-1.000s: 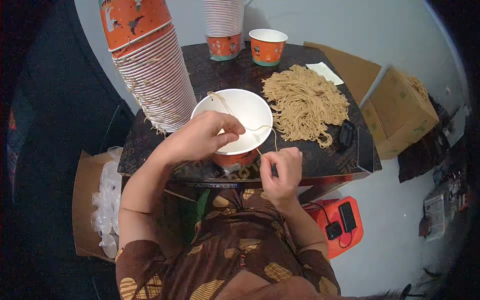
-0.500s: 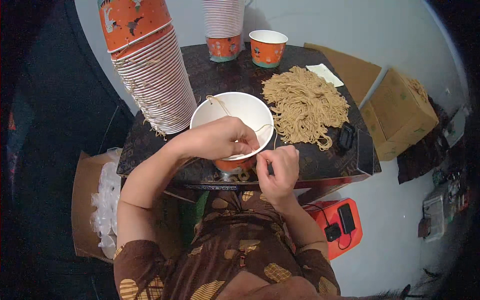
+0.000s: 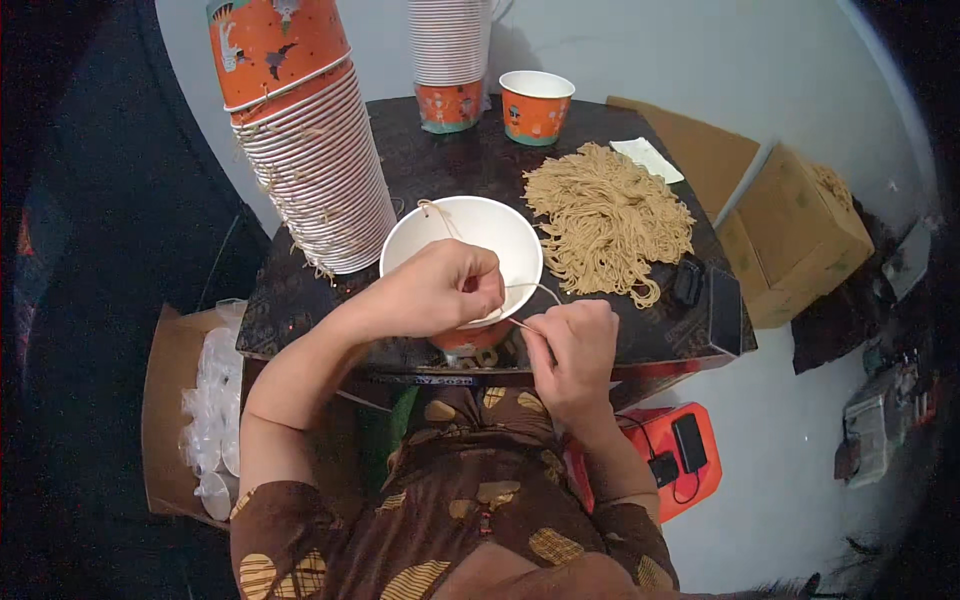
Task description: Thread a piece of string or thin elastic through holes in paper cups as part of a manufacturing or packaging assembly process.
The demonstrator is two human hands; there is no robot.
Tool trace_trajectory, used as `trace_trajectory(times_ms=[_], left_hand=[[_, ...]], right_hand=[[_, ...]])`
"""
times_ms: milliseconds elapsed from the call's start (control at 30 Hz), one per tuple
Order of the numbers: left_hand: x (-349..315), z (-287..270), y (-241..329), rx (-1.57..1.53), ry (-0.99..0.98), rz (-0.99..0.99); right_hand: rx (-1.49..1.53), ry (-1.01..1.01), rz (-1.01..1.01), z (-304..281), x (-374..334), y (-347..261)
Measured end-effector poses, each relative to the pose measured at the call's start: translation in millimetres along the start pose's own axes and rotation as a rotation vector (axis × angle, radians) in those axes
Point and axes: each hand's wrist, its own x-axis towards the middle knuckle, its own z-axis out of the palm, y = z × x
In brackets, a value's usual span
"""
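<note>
A round paper tub, white inside and orange outside, stands at the table's front edge. My left hand reaches over its near rim, fingers pinched together on a thin tan string. Just outside the rim on the right, my right hand is closed on the same string, which runs in a loop between both hands and a taut strand at the rim. At the far left rim, a piece of string is attached and hangs inside. My left fingertips are partly hidden.
A tall stack of orange tubs with strings stands left. Behind are another stack and a single tub. A heap of tan strings lies right, beside a black object. Cardboard boxes flank the table.
My right hand has moved slightly right and away from the rim, drawing a strand of string straight. My left hand has lifted a little, its fingers more curled. The whole view has shifted slightly.
</note>
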Motion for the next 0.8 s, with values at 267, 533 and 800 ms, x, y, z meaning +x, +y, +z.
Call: trace_trajectory(times_ms=[267,533,800], left_hand=[[10.1,6.7,-8.5,-0.458,-0.046,0.027],[16.6,3.6,-10.1,-0.602,-0.116,-0.112],[20.2,-0.2,-10.1,-0.556,-0.216,-0.129]], right_hand=[[0.035,-0.068,-0.009,-2.7,16.3,-0.1],[0.079,-0.187,-0.084,-6.0,24.3,5.7],[0.071,-0.199,-0.21,-23.5,42.3,20.5]])
